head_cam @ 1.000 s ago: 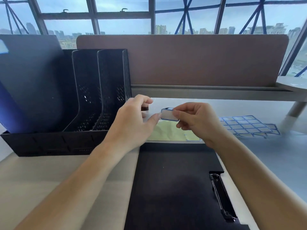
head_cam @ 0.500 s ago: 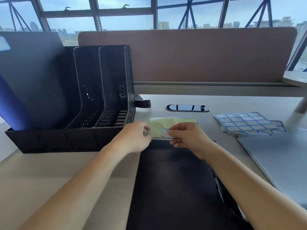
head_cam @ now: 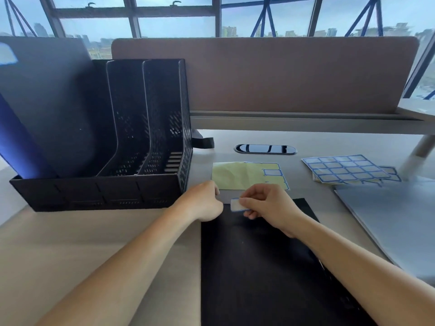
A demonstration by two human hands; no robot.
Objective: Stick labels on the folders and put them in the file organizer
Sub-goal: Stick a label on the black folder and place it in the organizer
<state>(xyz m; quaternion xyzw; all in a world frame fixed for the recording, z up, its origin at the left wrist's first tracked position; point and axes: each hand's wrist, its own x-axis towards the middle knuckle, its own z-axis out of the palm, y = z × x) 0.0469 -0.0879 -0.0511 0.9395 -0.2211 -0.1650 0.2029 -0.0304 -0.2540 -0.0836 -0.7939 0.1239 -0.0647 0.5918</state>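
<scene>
Across the pale desk [head_cam: 70, 243], a brown partition panel [head_cam: 259, 74] closes off the far edge below the windows. At the left stands the black mesh file organizer [head_cam: 98, 191] with 3 compartments. A dark folder [head_cam: 47, 102] leans in the leftmost 1 and carries a blue-edged sticker [head_cam: 7, 54] near its top corner. The other 2 compartments hold nothing that can be seen.

A black folder [head_cam: 259, 267] lies flat on the desk just in front of the person, and both forearms reach over it. A grey folder [head_cam: 395, 220] lies flat at the right, apart from the black one. Beyond the grey folder sit the sheets of blue-bordered labels [head_cam: 341, 168], loosely stacked. A yellow backing sheet [head_cam: 235, 175] lies just beyond the black folder's far edge, with most of its labels gone and 1 or 2 left at its right side.

The left hand [head_cam: 204, 203] sits at the black folder's far left corner with its fingers curled under; I cannot tell whether it grips anything. The right hand [head_cam: 270, 208] pinches 1 small label [head_cam: 235, 205] between thumb and fingertips, low over the far edge of the black folder. Whether the label already touches the cover cannot be told.
</scene>
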